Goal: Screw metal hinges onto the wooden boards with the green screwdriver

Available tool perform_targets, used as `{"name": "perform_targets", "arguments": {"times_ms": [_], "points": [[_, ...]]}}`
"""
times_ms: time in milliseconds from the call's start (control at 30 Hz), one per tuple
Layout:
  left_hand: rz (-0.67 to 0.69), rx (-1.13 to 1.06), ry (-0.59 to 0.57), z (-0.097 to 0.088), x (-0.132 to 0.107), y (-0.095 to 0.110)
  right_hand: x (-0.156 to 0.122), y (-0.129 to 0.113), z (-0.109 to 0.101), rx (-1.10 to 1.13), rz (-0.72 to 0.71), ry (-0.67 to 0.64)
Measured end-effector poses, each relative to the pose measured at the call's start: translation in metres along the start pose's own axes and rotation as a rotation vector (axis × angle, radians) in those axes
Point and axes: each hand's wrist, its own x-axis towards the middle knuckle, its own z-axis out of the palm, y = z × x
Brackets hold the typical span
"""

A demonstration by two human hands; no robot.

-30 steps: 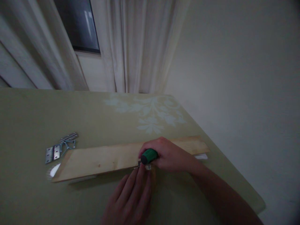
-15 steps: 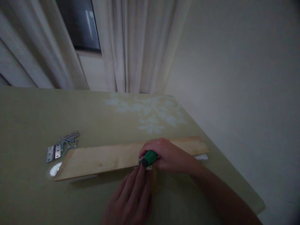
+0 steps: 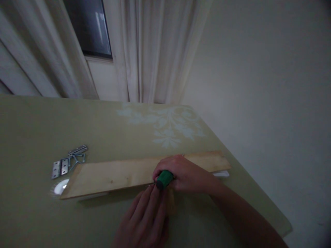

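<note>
A long pale wooden board (image 3: 116,175) lies across the yellow-green table (image 3: 38,124). My right hand (image 3: 187,174) is closed round a green-handled screwdriver (image 3: 163,179) at the board's near edge. My left hand (image 3: 146,220) reaches up from below, fingers together, with the fingertips pressed at the spot under the screwdriver. What the fingertips hold down there is hidden.
A metal hinge (image 3: 60,167) and several loose screws (image 3: 76,155) lie on the table left of the board. A small shiny white thing (image 3: 60,187) sits at the board's left corner. The table's right edge (image 3: 258,193) is close. Curtains and a dark window stand behind.
My right hand with the screwdriver has dipped slightly lower toward the board's near edge. The small metal piece seen under the handle before is now covered.
</note>
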Motion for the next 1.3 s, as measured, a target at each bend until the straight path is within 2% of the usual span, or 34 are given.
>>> {"name": "perform_targets", "arguments": {"times_ms": [167,367,567,633,800,967,1133,1200,1233,1300], "points": [[0.001,-0.019,0.03,-0.001,0.001,-0.001,0.005,0.002,0.006,-0.051,0.024,-0.016],[-0.022,-0.053,0.024,0.001,-0.002,-0.003,0.006,0.007,0.011,-0.091,0.066,0.049],[0.022,-0.132,-0.036,-0.017,0.012,-0.018,0.007,0.007,0.012,-0.12,0.065,0.064],[-0.024,-0.218,-0.054,-0.025,0.017,-0.027,0.008,0.006,0.012,-0.121,0.059,0.068],[-0.337,-0.303,-0.135,-0.032,0.036,-0.05,0.006,0.003,0.007,-0.113,0.041,0.067],[-0.341,-0.366,-0.303,-0.026,0.059,-0.061,0.002,0.0,0.0,-0.104,0.008,0.051],[-0.361,-0.329,-0.3,-0.017,0.064,-0.062,-0.001,0.001,-0.003,-0.077,-0.041,0.028],[-0.369,-0.319,-0.291,-0.014,0.061,-0.062,-0.005,-0.003,-0.009,-0.063,-0.058,0.084],[-0.373,-0.316,-0.285,-0.012,0.059,-0.062,-0.008,-0.007,-0.013,-0.057,-0.069,0.152],[-0.383,-0.321,-0.275,-0.009,0.056,-0.062,-0.015,-0.02,-0.025,-0.05,-0.103,0.37]]}}
